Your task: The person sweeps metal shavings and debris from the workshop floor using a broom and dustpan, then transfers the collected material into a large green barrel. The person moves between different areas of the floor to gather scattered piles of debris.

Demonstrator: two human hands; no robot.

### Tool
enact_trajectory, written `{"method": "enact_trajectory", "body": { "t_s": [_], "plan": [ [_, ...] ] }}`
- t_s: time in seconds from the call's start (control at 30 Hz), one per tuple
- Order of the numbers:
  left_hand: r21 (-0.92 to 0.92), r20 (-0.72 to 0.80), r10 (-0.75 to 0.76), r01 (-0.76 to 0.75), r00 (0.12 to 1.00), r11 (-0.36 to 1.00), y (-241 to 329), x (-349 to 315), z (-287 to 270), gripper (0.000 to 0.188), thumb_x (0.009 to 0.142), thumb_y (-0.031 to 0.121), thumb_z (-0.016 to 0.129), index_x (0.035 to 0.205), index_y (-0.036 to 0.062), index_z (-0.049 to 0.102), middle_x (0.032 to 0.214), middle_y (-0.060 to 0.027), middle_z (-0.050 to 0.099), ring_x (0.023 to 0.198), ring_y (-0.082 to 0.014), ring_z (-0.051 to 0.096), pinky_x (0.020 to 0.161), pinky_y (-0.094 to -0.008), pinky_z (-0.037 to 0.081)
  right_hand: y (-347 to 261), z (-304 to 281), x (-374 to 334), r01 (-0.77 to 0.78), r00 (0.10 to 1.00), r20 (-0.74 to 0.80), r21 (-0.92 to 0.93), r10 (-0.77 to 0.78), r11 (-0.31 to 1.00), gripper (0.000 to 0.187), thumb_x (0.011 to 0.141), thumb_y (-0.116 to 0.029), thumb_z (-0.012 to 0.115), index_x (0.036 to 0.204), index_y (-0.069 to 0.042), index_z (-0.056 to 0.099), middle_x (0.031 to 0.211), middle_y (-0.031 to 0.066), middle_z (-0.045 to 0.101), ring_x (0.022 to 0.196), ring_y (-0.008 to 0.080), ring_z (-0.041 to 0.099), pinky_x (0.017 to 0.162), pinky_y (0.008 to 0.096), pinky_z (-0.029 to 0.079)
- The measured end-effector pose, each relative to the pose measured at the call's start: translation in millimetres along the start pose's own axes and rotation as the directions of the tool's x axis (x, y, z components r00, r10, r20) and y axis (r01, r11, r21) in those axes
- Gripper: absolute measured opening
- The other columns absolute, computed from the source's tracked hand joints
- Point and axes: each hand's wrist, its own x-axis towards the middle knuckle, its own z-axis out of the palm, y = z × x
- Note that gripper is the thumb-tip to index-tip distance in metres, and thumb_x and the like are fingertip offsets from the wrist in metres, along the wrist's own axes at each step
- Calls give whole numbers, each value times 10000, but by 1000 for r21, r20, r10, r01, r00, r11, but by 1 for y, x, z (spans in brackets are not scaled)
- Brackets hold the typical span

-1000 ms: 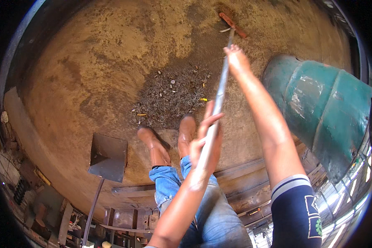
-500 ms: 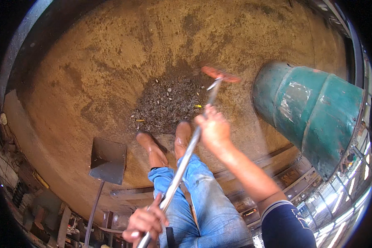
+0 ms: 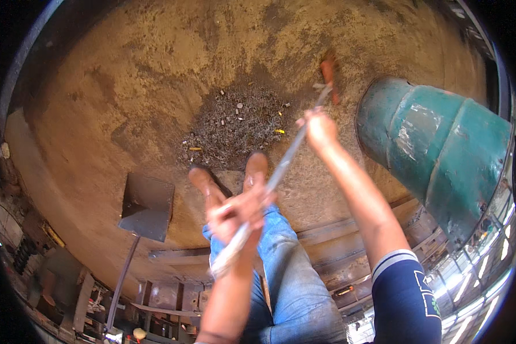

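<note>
Both of my hands grip the long metal handle of a broom (image 3: 289, 156), which slants from low in the middle up to the far right. Its reddish-orange head (image 3: 329, 79) is smeared by motion and sits on or just over the floor, left of the green drum. My right hand (image 3: 321, 131) wraps round the handle close below the head. Farther down, my left hand (image 3: 238, 215) is closed round it in front of my legs, blurred. A pile of dark metal shavings (image 3: 238, 129) with small pale and yellow bits lies just beyond my boots.
A dented green metal drum (image 3: 436, 149) stands at the right. To the left of my boots (image 3: 257, 167) lies a dark dustpan (image 3: 146, 207) with a long handle. Metal bars and racks (image 3: 178, 295) with assorted parts line the near side. The floor (image 3: 155, 69) is brown and stained.
The broom head has swung away to the far right and turned, toward the drum's far side. My right hand has moved out with it; my left hand has moved up and right.
</note>
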Motion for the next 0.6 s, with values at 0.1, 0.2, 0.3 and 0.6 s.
{"method": "enact_trajectory", "body": {
  "t_s": [0.1,0.2,0.3,0.6],
  "plan": [
    [360,68,-33,7,997,933,102,-37,27,618,893,447,312,405,98,464,385,-79,415,436,-221,378,860,-438,398,4,55,-88,557,779,371,-779,-505,287,295,964,-335,568,987,-69,693,1407,188,545,1153,347,600,969,488,472],
    [490,289,-116,-43,950,870,162,-75,51,686,933,515,321,417,96,490,380,-51,443,385,-212,353,753,-386,364,14,79,-171,683,658,348,-649,-668,335,329,904,-394,615,968,-79,688,1315,168,602,1200,327,551,990,550,438],
    [425,368,-78,-93,927,900,191,-109,60,762,934,641,256,439,92,443,396,-43,414,391,-200,368,619,-386,358,18,65,-246,596,781,256,-579,-569,557,282,881,-363,639,908,-83,662,1051,101,679,1031,332,602,898,520,471],
    [264,-141,-24,61,990,963,60,-166,-5,771,957,645,182,514,64,430,521,-70,395,565,-227,378,652,-384,362,270,35,-317,234,970,158,-821,-187,521,278,844,-355,685,787,-86,646,831,149,687,860,369,663,736,510,511]
  ]
}}
